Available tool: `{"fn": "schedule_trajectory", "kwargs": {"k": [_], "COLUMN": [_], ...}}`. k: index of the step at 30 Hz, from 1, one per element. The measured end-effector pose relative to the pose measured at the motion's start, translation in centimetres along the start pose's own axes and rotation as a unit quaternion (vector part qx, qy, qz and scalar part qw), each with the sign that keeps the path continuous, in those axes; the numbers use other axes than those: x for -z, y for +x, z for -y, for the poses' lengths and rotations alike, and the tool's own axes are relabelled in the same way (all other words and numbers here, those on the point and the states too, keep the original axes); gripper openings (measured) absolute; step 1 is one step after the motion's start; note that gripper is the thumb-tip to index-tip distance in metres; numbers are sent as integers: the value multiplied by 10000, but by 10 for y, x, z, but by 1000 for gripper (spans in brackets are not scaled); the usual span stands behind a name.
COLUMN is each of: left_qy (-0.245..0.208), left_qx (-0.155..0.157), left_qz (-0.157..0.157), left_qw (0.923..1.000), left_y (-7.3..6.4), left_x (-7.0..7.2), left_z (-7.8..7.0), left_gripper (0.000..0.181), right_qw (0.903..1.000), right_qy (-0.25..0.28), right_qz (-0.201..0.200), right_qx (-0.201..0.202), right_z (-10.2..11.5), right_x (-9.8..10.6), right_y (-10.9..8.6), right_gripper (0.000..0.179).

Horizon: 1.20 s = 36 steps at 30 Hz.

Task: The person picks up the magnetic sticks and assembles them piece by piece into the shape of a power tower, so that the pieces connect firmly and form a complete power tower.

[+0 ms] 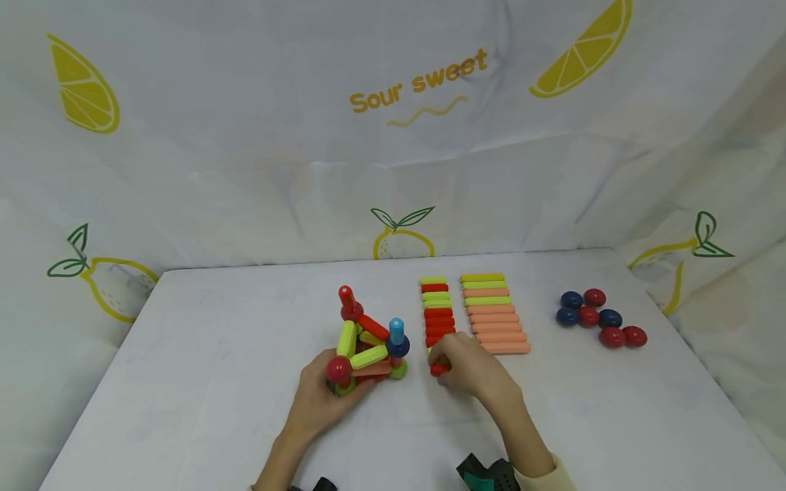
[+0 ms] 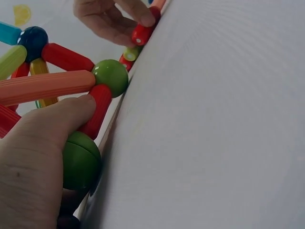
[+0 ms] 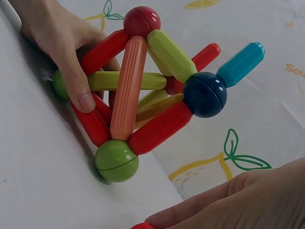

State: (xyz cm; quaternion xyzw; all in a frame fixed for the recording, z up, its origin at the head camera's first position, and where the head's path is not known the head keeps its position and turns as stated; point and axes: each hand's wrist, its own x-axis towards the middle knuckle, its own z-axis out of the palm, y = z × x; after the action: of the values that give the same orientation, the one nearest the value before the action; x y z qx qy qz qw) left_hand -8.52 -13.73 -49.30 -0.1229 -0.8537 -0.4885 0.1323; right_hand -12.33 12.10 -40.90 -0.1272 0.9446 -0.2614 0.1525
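A magnetic stick-and-ball structure stands on the table, built from red, yellow-green and salmon rods with green, red and dark blue balls. A red rod rises from its far red ball, and a blue rod from the dark blue ball. My left hand grips its lower left side, the thumb along a red rod between two green balls at the base. To the right, my right hand pinches a short red magnetic rod at the near end of a column of short rods.
Short red and yellow-green rods lie in a column beyond my right hand. Beside them is a column of longer yellow, yellow-green and salmon rods. Several red and dark blue balls sit at the right of the white table.
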Motion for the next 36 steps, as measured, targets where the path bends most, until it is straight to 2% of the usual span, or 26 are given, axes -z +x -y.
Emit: {"fn": "schedule_trajectory", "kwargs": {"k": [8,12,15,17,18,20,23,26,28,31,36], "left_qy": [199,217,232,235,242,247,277,289,286,273,362], "left_qx": [-144,-218,-264,-302,-305,-289,-270,-243,-230,-232,-423], "left_qz": [-206,-204,-188,-168,-159,-136,-114,-94,-87,-69,-69], "left_qw": [9995,9993,9992,9991,9991,9992,9992,9992,9993,9993,9984], "left_y": [-1,-1,-1,-1,-1,-1,-1,-1,-1,-2,-2], "left_x": [-4,-5,-6,-6,-6,-6,-6,-5,-5,-4,-4], "left_z": [-4,-2,-1,0,0,0,0,-1,-1,-2,-1], "left_gripper": [55,53,53,53,52,51,51,52,53,52,51], "right_qw": [9995,9987,9960,9885,9819,9615,9190,8772,8545,8358,8277], "right_qy": [-225,-278,-72,180,341,669,1285,1969,2417,2873,3039], "right_qz": [-201,-412,-861,-1419,-1748,-2440,-3311,-3757,-3808,-3624,-3094], "right_qx": [33,85,222,488,649,1072,1711,2250,2576,2960,3561], "right_z": [4,6,6,5,5,5,8,18,28,44,73], "right_x": [0,11,27,38,43,49,55,56,54,48,31], "right_y": [-3,-8,-15,-21,-25,-32,-40,-46,-50,-54,-53], "right_gripper": [17,17,23,28,29,32,35,40,42,42,38]}}
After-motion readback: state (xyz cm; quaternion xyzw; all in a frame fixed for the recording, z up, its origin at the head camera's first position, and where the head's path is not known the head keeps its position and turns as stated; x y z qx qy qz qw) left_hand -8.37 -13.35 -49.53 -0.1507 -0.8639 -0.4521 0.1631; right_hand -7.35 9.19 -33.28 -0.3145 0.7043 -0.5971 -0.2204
